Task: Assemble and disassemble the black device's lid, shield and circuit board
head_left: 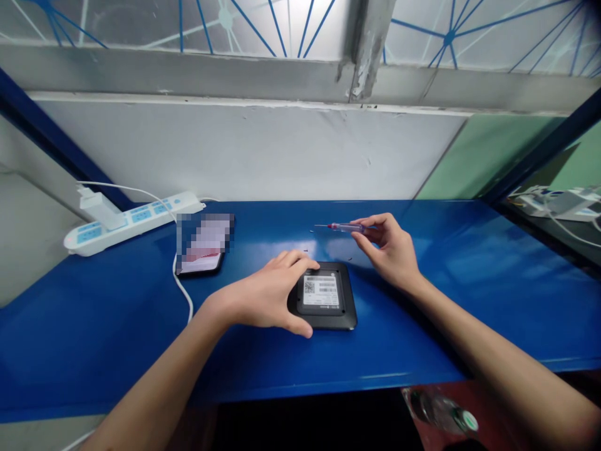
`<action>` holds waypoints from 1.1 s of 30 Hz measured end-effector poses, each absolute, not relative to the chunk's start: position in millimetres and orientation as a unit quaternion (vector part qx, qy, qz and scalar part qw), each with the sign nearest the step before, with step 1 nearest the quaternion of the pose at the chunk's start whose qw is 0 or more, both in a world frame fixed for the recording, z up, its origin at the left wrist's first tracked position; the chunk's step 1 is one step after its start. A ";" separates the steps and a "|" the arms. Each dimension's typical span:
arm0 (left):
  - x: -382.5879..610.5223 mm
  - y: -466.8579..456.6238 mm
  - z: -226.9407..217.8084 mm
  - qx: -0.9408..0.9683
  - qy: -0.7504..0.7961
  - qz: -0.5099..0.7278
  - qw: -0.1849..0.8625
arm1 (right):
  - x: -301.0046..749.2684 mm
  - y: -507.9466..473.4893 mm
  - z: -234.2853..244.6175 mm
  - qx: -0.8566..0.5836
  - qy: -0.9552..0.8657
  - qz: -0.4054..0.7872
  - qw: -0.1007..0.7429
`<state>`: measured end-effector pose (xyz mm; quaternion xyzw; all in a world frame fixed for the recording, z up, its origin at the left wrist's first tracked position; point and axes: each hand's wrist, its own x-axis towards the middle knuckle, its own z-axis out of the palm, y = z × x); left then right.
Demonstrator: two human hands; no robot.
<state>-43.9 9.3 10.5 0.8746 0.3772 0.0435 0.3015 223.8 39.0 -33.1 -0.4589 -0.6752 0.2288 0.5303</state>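
A small black box (pixel 328 307) with a white label lies flat on the blue table (pixel 451 313), label side up. My left hand (pixel 270 294) grips its left edge, thumb at the near corner and fingers over the far corner. My right hand (pixel 389 247) hovers just behind and right of the box, pinching a thin screwdriver (pixel 345 227) with a clear handle and red collar. Its tip points left, above the table. A few tiny dark specks, perhaps screws, lie on the table near the box's far edge.
A phone (pixel 203 245) lies left of the box, on a white cable (pixel 183 291). A white power strip (pixel 131 220) with a plugged adapter sits at the back left. More white devices and cables (pixel 558 203) are at the far right. A plastic bottle (pixel 444 413) lies below the table's front edge.
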 end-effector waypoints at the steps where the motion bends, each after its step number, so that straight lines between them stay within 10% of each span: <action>1: -43.7 9.2 11.0 0.874 0.377 0.043 0.303 | 223.7 39.1 -33.3 -0.457 -0.678 0.231 0.528; 20: -43.4 8.7 10.7 0.873 0.381 0.042 0.301 | 219.9 37.7 -33.9 -0.457 -0.685 0.268 0.501; 33: -44.5 8.6 16.8 0.866 0.385 0.034 0.319 | 230.9 48.8 -24.7 -0.446 -0.545 0.333 0.627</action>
